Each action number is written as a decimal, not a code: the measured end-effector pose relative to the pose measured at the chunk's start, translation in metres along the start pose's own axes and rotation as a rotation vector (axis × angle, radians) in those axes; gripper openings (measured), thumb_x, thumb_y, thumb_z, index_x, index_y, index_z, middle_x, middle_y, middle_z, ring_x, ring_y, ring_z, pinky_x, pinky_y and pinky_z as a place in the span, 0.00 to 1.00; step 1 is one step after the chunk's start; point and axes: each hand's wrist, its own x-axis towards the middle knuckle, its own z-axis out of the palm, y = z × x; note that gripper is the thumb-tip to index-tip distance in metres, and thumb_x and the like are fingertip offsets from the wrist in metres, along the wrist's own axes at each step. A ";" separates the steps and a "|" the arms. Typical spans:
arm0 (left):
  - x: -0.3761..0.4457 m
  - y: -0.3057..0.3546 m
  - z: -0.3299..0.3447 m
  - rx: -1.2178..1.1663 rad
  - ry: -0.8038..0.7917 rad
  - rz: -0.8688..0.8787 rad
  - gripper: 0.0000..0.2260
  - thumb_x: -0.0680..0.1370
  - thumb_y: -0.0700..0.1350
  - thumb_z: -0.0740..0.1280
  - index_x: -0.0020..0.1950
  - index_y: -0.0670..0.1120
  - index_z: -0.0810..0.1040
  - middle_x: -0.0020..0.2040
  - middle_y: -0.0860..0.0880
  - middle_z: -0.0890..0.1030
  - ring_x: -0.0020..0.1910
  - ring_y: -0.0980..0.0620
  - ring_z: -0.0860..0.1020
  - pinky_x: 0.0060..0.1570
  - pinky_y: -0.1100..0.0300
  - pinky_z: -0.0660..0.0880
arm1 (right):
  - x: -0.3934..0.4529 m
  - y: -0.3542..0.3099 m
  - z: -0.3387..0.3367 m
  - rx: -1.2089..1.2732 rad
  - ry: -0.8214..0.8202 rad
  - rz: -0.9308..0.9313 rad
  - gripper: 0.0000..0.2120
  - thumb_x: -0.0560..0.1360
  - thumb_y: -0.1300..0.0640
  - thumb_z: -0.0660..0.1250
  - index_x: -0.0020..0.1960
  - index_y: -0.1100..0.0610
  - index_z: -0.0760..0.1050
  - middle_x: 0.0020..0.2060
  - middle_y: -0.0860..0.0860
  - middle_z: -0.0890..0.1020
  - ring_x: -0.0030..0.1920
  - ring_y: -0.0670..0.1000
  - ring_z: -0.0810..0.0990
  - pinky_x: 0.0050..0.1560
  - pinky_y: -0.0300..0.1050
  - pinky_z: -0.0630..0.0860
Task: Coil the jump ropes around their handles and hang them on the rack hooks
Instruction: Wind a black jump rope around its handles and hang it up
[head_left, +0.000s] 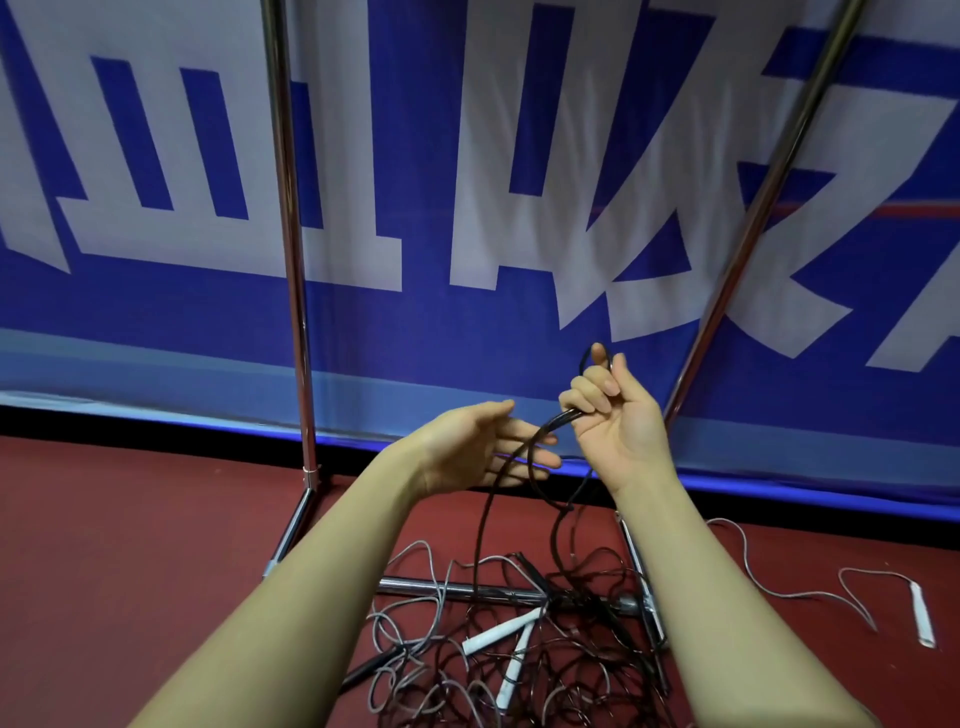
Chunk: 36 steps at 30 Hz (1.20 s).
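Tangled ropes (519, 639) on floor (130, 545) across rack base bar (441, 590), banner (467, 208) behind

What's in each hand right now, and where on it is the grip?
The right hand grips the black jump rope by a bunch of cord strands, not a visible handle. The left hand is open, holding nothing; cord passes by its fingers.

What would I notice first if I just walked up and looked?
Probably the two hands in the middle: the right hand grips a black jump rope that loops down, while the left hand is open beside it. Below them, a big tangle of ropes with white handles lies on the red floor. Behind everything hangs a huge blue banner with white shapes.
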 end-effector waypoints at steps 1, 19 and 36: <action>0.000 0.000 0.002 0.017 0.007 0.022 0.19 0.84 0.50 0.51 0.54 0.44 0.80 0.47 0.46 0.85 0.49 0.49 0.81 0.58 0.55 0.72 | -0.001 -0.001 -0.001 0.022 0.017 -0.014 0.10 0.80 0.55 0.56 0.46 0.59 0.72 0.23 0.45 0.64 0.21 0.43 0.60 0.25 0.33 0.61; -0.003 0.028 0.012 -0.603 0.288 0.470 0.07 0.81 0.37 0.59 0.48 0.40 0.76 0.38 0.48 0.85 0.38 0.53 0.84 0.38 0.55 0.82 | -0.005 0.025 -0.019 -0.804 -0.012 0.319 0.23 0.83 0.49 0.50 0.48 0.61 0.78 0.38 0.54 0.85 0.41 0.49 0.84 0.50 0.44 0.75; 0.001 0.013 -0.008 -0.453 0.282 0.236 0.20 0.84 0.53 0.52 0.53 0.40 0.76 0.52 0.41 0.82 0.50 0.46 0.80 0.47 0.53 0.78 | -0.005 0.019 0.006 -0.249 -0.070 0.230 0.08 0.74 0.56 0.60 0.40 0.60 0.72 0.24 0.47 0.64 0.22 0.44 0.60 0.24 0.36 0.59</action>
